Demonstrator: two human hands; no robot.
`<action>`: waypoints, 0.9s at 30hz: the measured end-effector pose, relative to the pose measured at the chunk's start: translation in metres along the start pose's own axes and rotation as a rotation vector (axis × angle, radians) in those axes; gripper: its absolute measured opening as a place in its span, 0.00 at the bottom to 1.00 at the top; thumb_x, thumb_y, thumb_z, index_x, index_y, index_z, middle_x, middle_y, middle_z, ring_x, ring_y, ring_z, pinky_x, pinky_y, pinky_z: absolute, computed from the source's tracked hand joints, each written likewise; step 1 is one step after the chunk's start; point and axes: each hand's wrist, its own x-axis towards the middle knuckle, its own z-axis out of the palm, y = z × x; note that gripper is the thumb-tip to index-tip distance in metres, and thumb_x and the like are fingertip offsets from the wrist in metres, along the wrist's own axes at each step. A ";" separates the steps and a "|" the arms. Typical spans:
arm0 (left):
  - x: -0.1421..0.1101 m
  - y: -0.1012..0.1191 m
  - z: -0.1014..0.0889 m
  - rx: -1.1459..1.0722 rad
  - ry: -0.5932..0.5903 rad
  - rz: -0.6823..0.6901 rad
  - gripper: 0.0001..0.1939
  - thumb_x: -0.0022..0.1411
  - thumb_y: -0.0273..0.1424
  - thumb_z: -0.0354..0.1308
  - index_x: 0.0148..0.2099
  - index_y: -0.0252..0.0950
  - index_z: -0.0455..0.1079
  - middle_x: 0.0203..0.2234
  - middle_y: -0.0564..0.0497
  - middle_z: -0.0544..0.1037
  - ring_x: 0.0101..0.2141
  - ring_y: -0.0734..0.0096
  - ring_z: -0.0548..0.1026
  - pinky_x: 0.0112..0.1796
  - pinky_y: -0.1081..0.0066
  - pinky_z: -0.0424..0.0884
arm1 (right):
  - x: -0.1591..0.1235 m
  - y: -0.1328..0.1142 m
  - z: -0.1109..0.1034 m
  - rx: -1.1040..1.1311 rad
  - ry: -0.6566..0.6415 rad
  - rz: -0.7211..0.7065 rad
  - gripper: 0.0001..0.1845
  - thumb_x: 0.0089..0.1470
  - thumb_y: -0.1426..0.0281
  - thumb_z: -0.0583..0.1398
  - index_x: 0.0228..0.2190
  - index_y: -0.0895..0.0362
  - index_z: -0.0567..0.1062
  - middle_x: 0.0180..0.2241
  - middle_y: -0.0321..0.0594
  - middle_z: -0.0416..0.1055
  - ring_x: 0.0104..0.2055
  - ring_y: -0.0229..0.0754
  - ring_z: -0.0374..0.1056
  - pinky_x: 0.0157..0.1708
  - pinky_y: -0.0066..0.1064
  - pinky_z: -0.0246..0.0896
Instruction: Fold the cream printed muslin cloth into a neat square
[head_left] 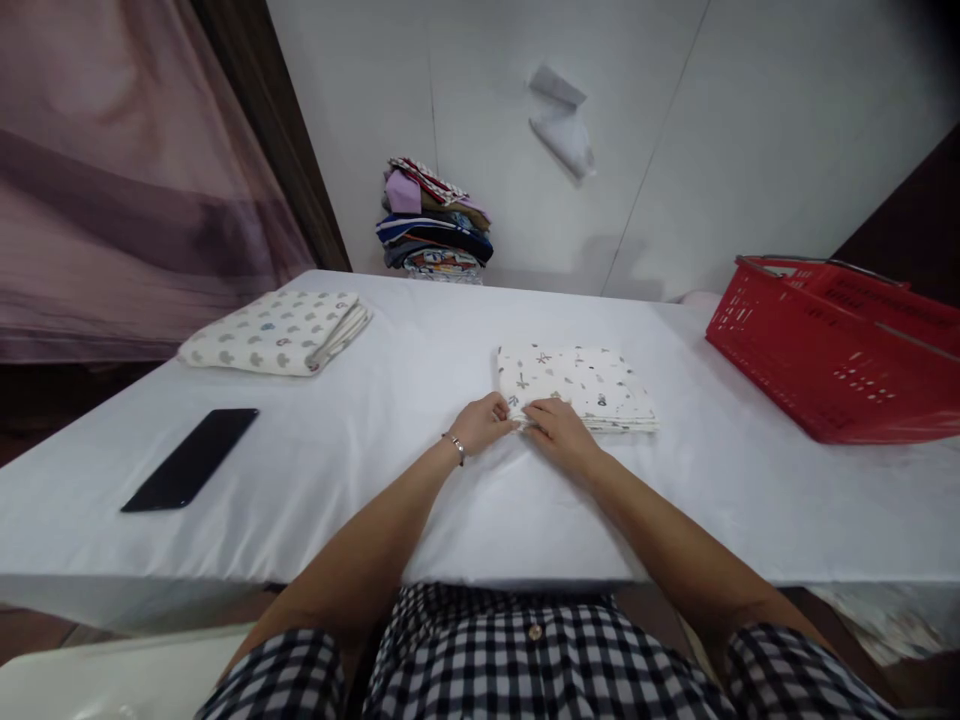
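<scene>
In front of me on the white-covered table [420,340] lies a folded white cloth [577,375] with a small dark print, its layered edge toward me. My left hand [481,422] pinches the near left corner of this cloth between thumb and fingers. Close beside it, my right hand [559,428] has its fingers closed on the same near edge, a little to the right. The two hands nearly touch. Some fingertips and the pinched corner are partly hidden.
Back left is another folded cloth [277,330] with grey shapes; nearer lies a flat black rectangular object [193,458], perhaps a phone. A red basket [847,350] stands at the right. Beyond the far edge rises a pile of folded fabrics [435,225] against the wall.
</scene>
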 end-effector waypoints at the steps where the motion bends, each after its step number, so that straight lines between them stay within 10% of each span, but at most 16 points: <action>1: 0.000 -0.001 0.002 -0.031 0.019 0.006 0.13 0.49 0.40 0.59 0.34 0.38 0.65 0.28 0.55 0.74 0.27 0.75 0.71 0.29 0.75 0.65 | 0.000 -0.001 0.001 -0.004 0.005 0.005 0.17 0.55 0.65 0.54 0.47 0.54 0.68 0.45 0.46 0.67 0.46 0.48 0.60 0.45 0.40 0.53; 9: 0.002 -0.013 -0.005 -0.182 -0.076 -0.056 0.14 0.49 0.42 0.59 0.32 0.36 0.68 0.22 0.55 0.73 0.22 0.77 0.69 0.25 0.75 0.65 | -0.001 -0.003 0.016 -0.020 0.073 0.110 0.18 0.55 0.67 0.53 0.48 0.52 0.67 0.45 0.45 0.67 0.47 0.49 0.59 0.47 0.42 0.51; 27: -0.008 0.008 0.013 0.393 -0.023 -0.010 0.08 0.53 0.30 0.54 0.38 0.40 0.64 0.38 0.51 0.73 0.39 0.64 0.71 0.38 0.69 0.63 | 0.001 -0.004 0.021 0.105 0.155 0.228 0.16 0.56 0.66 0.52 0.47 0.51 0.68 0.44 0.41 0.69 0.46 0.46 0.61 0.47 0.38 0.54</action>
